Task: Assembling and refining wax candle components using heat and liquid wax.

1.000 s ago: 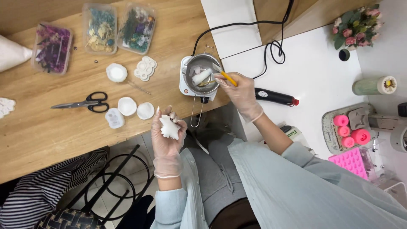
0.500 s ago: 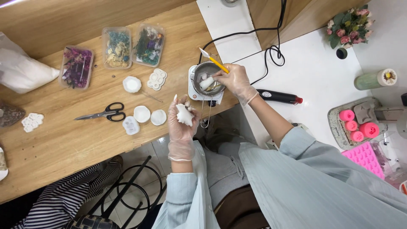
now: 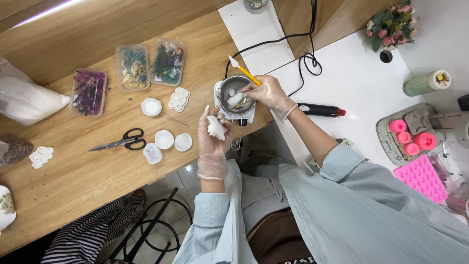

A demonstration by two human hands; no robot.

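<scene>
Table edge [image 3: 264,120] flanks both grips: left hand [image 3: 212,137] clasps mould [image 3: 215,128], right [image 3: 266,93] pinches stick [image 3: 246,74].

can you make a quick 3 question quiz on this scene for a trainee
1. True or false: the left hand holds a small white piece.
2. What does the right hand hold over the metal pot? A) scissors B) a yellow-handled tool C) a pink mould
3. How many clear tubs of dried flowers stand on the wooden table?

Key:
1. True
2. B, the yellow-handled tool
3. Three: purple, blue and cream, green and purple
</scene>
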